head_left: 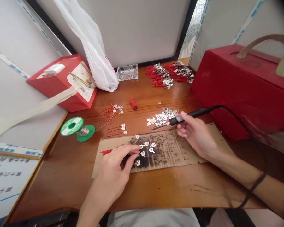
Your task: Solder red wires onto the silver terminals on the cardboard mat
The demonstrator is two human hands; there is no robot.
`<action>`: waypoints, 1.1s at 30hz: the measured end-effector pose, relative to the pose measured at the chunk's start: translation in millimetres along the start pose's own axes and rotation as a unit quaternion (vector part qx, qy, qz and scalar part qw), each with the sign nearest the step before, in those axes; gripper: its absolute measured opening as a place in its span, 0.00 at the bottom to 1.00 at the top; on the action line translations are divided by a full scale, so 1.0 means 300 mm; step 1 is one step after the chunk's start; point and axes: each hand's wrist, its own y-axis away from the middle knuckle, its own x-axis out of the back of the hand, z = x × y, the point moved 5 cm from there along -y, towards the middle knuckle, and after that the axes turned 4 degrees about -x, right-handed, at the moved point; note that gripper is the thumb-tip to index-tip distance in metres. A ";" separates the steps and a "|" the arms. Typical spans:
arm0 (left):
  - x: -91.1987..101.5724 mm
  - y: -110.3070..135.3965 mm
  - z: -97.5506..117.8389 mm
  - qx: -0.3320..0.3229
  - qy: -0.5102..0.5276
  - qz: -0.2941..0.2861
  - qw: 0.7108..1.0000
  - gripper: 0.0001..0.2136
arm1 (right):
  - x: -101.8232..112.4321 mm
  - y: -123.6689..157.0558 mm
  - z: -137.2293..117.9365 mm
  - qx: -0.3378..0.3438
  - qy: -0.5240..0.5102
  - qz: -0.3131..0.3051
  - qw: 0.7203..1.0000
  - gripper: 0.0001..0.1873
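Note:
My left hand [115, 168] is over the left part of a scorched cardboard piece [180, 153], thumb and forefinger drawn together at a small metal terminal [142, 147]. Several more flat terminals [152, 149] lie around those fingertips on the blackened patch. Red wires [106, 152] stick out from behind the left hand; their other ends are hidden. In my right hand [195, 132] is a black-handled soldering iron [177, 120], gripped like a pen. Its tip points left, above the cardboard's far edge and apart from the terminals.
A solder spool [72, 126] stands at left, its strand reaching wired terminals [117, 108]. Loose terminals [162, 117] lie beyond the cardboard, near a red wire bundle [133, 103]. Finished-looking wired piles [159, 75] sit at the back. A red box [239, 88] flanks the right; the iron's cord [248, 126] crosses it.

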 end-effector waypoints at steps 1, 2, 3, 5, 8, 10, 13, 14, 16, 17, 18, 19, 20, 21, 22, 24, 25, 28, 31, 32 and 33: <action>0.002 0.001 0.002 -0.002 -0.001 0.004 1.000 0.07 | 0.000 0.000 0.001 0.000 0.000 0.000 1.000 0.33; 0.003 0.001 0.003 -0.005 -0.002 0.007 1.000 0.07 | 0.000 0.001 0.001 0.000 0.001 -0.001 1.000 0.33; 0.004 0.001 0.005 -0.008 -0.003 0.009 1.000 0.07 | 0.000 0.001 0.002 0.000 0.002 -0.001 1.000 0.33; 0.006 0.000 0.008 -0.013 -0.005 0.012 1.000 0.08 | -0.001 0.001 0.002 0.001 0.005 -0.002 1.000 0.32; 0.013 -0.001 0.010 -0.018 -0.009 0.011 1.000 0.09 | -0.004 0.000 0.002 0.002 0.005 -0.007 1.000 0.32; 0.018 0.001 0.011 -0.023 -0.014 0.008 1.000 0.10 | -0.005 -0.001 0.003 0.003 0.003 -0.009 1.000 0.32; 0.020 0.010 0.008 -0.036 -0.023 0.013 0.999 0.10 | -0.003 -0.001 0.005 0.003 0.002 -0.008 1.000 0.31; 0.020 0.015 0.007 -0.041 -0.025 0.018 0.999 0.10 | -0.002 0.000 0.005 0.002 0.003 -0.007 1.000 0.31; 0.021 0.022 0.004 -0.049 -0.026 0.029 0.998 0.11 | -0.001 0.003 0.004 0.002 0.006 -0.004 1.000 0.31; 0.022 0.025 0.003 -0.051 -0.025 0.035 0.998 0.11 | 0.000 0.004 0.003 0.002 0.008 -0.002 1.000 0.31; 0.025 0.027 0.002 -0.052 -0.025 0.040 0.998 0.12 | 0.000 0.005 0.002 0.002 0.009 0.000 1.000 0.31; 0.029 0.027 0.001 -0.052 -0.025 0.045 0.997 0.12 | 0.000 0.006 0.001 0.002 0.010 0.002 1.000 0.32; 0.035 0.027 0.000 -0.050 -0.026 0.051 0.997 0.11 | 0.000 0.007 0.001 0.001 0.010 0.004 1.000 0.32; 0.042 0.026 -0.001 -0.046 -0.030 0.055 0.997 0.10 | 0.000 0.008 0.000 0.001 0.010 0.005 1.000 0.33; 0.048 0.025 0.001 -0.043 -0.033 0.056 0.997 0.08 | 0.000 0.008 0.000 0.000 0.009 0.006 1.000 0.33; 0.053 0.026 0.009 -0.040 -0.037 0.047 0.997 0.04 | 0.000 0.008 0.000 -0.002 0.008 0.006 1.000 0.34; 0.051 0.028 0.015 -0.040 -0.034 0.038 0.998 0.04 | 0.001 0.007 0.001 -0.003 0.008 0.005 1.000 0.34; 0.032 0.040 0.039 -0.051 -0.010 0.014 0.999 0.05 | 0.001 0.004 0.005 -0.005 0.005 0.003 1.000 0.34; 0.009 0.050 0.052 -0.065 -0.003 0.018 0.998 0.07 | -0.001 0.002 0.007 -0.007 -0.001 0.003 1.000 0.34; 0.004 0.052 0.053 -0.069 -0.006 0.021 0.997 0.07 | -0.003 0.001 0.007 -0.007 -0.002 0.003 1.000 0.34; -0.001 0.053 0.051 -0.070 -0.009 0.022 0.997 0.07 | -0.004 0.001 0.007 -0.007 -0.002 0.002 1.000 0.33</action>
